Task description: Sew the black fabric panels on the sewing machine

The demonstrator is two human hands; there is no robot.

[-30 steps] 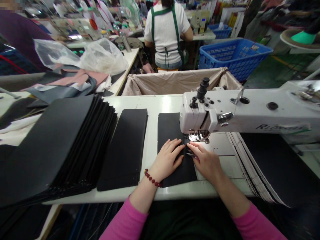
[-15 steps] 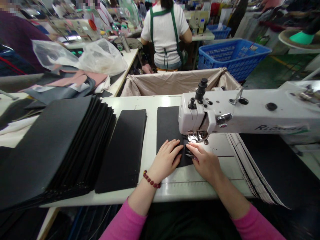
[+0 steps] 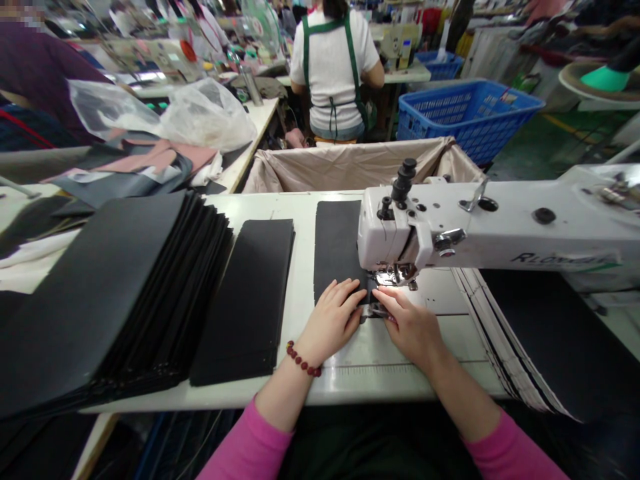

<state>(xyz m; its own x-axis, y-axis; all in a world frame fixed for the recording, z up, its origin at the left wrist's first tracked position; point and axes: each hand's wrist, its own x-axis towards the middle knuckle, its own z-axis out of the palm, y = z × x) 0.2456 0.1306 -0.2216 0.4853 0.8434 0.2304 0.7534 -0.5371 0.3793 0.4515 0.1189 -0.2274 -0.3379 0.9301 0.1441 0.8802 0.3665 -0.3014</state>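
A black panel [image 3: 337, 243] lies flat on the white table, its right side under the head of the sewing machine [image 3: 390, 227]. My left hand [image 3: 337, 313] rests on the panel's near end with its fingers spread. Close beside it, just in front of the presser foot [image 3: 393, 275], my right hand [image 3: 413, 323] has its fingers together around a small metal tool [image 3: 380, 311], mostly hidden under the fingers. To the left lie a narrow stack of black panels [image 3: 245, 293] and a taller fanned stack [image 3: 120, 287].
More black pieces with pale edges [image 3: 540, 320] lie right of the machine. Behind the table are a cloth-lined bin [image 3: 345, 170], a blue basket [image 3: 465, 117] and a seated person [image 3: 335, 73]. Plastic bags and fabric scraps [image 3: 150, 157] lie at the back left.
The black panel has slid away from me under the machine, and its near edge now lies closer to my fingertips. Both hands have stayed in nearly the same place.
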